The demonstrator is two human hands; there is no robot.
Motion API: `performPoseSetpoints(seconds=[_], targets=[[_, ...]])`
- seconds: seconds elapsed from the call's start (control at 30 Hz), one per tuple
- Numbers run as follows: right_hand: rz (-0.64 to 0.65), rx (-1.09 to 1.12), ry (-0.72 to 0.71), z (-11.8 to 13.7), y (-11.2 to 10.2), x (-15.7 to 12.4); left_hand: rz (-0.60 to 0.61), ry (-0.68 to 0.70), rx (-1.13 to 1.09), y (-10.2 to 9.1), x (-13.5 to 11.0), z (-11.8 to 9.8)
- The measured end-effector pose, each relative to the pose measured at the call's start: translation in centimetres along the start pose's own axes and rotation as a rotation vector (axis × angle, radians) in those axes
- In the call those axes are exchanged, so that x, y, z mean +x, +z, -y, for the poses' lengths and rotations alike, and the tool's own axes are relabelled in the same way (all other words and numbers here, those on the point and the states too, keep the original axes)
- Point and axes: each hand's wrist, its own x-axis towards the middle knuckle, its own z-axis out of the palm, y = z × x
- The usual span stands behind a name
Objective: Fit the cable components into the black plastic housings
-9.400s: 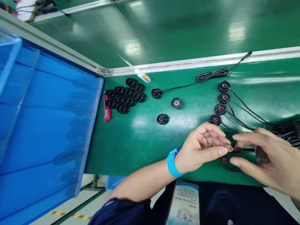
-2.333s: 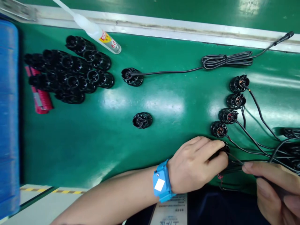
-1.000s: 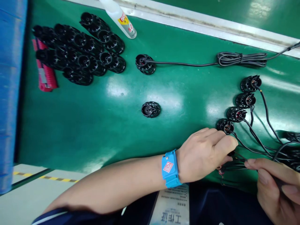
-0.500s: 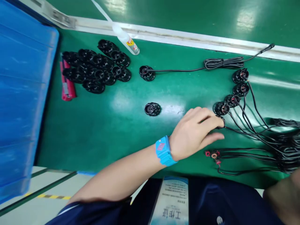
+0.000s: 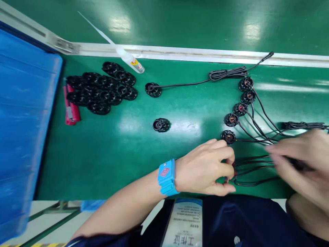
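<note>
My left hand (image 5: 205, 168), with a blue wrist strap (image 5: 166, 176), is pinched shut on the small red coil ends (image 5: 232, 173) of black cables (image 5: 254, 169) near the table's front edge. My right hand (image 5: 303, 164) hovers over the same cables further right; it is smeared by motion and its grip is unclear. Just beyond my left fingers lies a row of several black round housings with copper coils inside, from the nearest housing (image 5: 228, 136) to the farthest housing (image 5: 246, 83), each with a cable trailing right.
A lone black housing (image 5: 161, 125) lies mid-table, and another housing (image 5: 153, 89) trails a coiled cable (image 5: 227, 73). A pile of black housings (image 5: 102, 91), a red tool (image 5: 70, 109) and a glue bottle (image 5: 130, 61) sit at the back left. A blue bin (image 5: 23, 120) fills the left.
My left hand has left the nearest housing in the row and pulled back to the loose coil ends. My right hand has come back into view over the cables.
</note>
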Motion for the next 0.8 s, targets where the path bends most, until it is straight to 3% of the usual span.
performPoseSetpoints(seconds=[0.1,0.27,0.43,0.63,0.8], targets=[[0.146,-0.077,-0.171,0.7,2.1,0.7,-0.04,-0.041,-0.051,-0.7,0.0,0.2],[0.252,-0.17,-0.248,0.6,4.9,0.6,-0.024,-0.156,-0.092,-1.3,0.0,0.8],[0.176,-0.093,-0.207,1.0,4.2,0.7,-0.043,-0.187,-0.333,-0.5,0.1,0.9],[0.065,-0.035,-0.127,1.2,3.0,0.8,-0.112,-0.274,-0.939,-0.3,0.4,0.7],[0.008,-0.006,-0.112,1.3,3.1,0.8,-0.235,-0.337,-1.089,0.1,0.5,0.5]])
